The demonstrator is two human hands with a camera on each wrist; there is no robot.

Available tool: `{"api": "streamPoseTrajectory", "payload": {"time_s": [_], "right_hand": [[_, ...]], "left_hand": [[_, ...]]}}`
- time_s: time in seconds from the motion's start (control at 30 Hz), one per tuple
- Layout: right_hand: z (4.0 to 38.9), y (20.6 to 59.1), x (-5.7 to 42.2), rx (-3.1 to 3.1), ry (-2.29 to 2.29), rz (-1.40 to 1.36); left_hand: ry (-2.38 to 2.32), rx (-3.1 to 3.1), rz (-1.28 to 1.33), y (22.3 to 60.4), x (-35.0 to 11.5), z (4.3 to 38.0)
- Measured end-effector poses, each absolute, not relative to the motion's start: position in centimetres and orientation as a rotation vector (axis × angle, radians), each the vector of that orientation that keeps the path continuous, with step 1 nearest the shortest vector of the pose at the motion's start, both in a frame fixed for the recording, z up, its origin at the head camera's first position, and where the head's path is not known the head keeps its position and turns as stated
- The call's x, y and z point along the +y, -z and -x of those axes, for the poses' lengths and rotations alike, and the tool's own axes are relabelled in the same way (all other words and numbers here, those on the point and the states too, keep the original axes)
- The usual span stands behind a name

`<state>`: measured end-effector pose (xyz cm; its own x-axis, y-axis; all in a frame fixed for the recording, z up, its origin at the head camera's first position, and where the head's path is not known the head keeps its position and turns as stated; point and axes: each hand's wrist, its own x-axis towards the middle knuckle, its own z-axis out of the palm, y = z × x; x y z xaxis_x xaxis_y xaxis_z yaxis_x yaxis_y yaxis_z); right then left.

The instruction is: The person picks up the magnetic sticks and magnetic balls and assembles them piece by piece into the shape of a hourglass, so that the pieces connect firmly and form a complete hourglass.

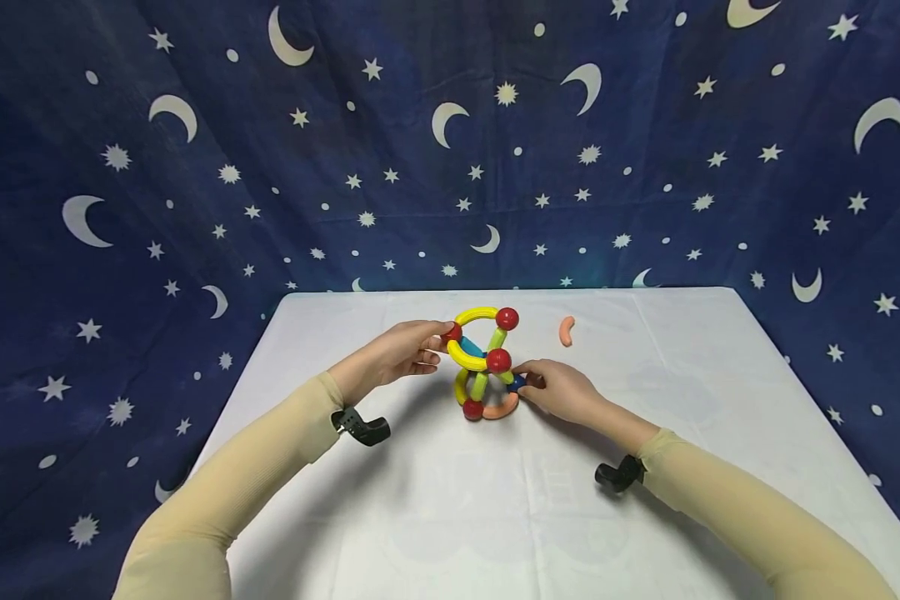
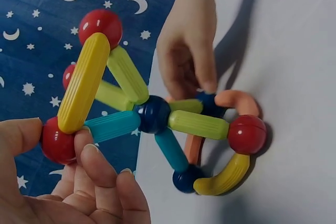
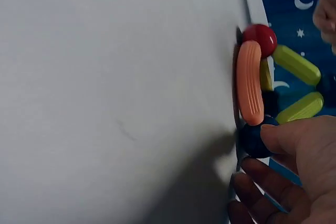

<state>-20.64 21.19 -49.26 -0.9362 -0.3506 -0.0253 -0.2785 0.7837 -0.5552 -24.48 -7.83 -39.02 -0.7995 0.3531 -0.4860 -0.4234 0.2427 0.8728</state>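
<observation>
A structure of magnetic balls and rods stands on the white table. My left hand (image 1: 399, 354) pinches a red ball (image 2: 56, 141) at its upper left, where a curved yellow rod (image 2: 85, 83) and a blue rod (image 2: 113, 126) meet. Low on the right side, my right hand (image 1: 566, 393) holds a dark blue ball (image 3: 253, 141) between thumb and fingers, against the end of a curved orange rod (image 3: 250, 83). Green rods (image 2: 199, 124) and blue ones join at a central dark blue ball (image 2: 153, 114). Another red ball (image 1: 472, 409) sits at the base's front.
A loose curved orange rod (image 1: 566, 331) lies on the white tablecloth (image 1: 450, 517), behind and right of the structure. Beyond the table's back edge hangs a dark blue cloth (image 1: 390, 133) with moons and stars. Each wrist wears a black camera mount (image 1: 363, 427).
</observation>
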Motion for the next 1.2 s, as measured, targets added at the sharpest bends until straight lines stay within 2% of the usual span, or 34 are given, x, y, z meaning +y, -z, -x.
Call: {"api": "streamPoseTrajectory", "payload": {"time_s": [0.33, 0.7, 0.87, 1.07, 1.2], "right_hand": [[23.2, 49.4, 20.7, 2.835, 0.916, 0.467], [24.2, 48.3, 21.2, 2.898, 0.917, 0.441], [25.3, 47.9, 24.0, 3.064, 0.973, 0.268], [26.1, 49.2, 27.0, 3.118, 0.913, -0.054], [26.4, 49.9, 27.8, 3.103, 0.858, -0.132]], "left_hand": [[-1.607, 1.866, 0.038, 39.1, -8.5, 22.6], [-1.645, 1.849, 0.017, 39.1, -8.7, 22.1], [-1.649, 1.849, 0.014, 39.0, -8.8, 22.1], [-1.657, 1.837, 0.028, 39.0, -8.9, 22.0], [-1.659, 1.835, 0.027, 39.1, -8.9, 22.1]]}}
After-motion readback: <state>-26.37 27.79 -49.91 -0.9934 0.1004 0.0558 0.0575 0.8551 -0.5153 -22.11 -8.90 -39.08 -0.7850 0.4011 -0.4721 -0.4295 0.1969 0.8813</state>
